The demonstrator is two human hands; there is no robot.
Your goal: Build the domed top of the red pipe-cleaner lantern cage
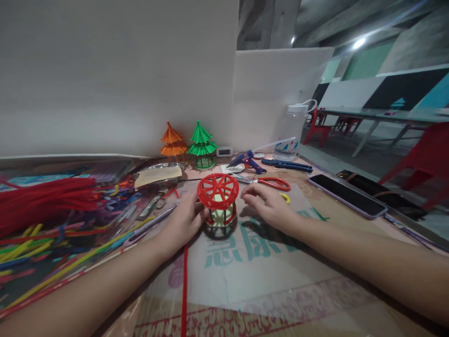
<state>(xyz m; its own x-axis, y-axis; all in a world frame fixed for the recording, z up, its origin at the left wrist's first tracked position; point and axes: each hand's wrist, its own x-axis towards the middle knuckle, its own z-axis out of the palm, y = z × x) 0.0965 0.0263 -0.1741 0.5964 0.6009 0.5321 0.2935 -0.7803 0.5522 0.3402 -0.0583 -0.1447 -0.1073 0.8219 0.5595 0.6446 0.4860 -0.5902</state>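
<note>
A small round frame of red pipe cleaners, with a spoked wheel-like top, posts and a pale base, stands upright on the work surface. My left hand is closed on its left side, thumb in front and fingers partly hidden behind it. To the right of the frame, my right hand is held with curved fingers apart, a small gap from it and nothing visible in the grasp. A loose red pipe cleaner runs toward me below my left hand. Red-handled scissors lie just behind my right hand.
Orange and green tiered pipe-cleaner models stand at the back. Nearby are a glue gun, blue-handled pliers, a water bottle and a phone. Heaped red pipe cleaners cover the left side.
</note>
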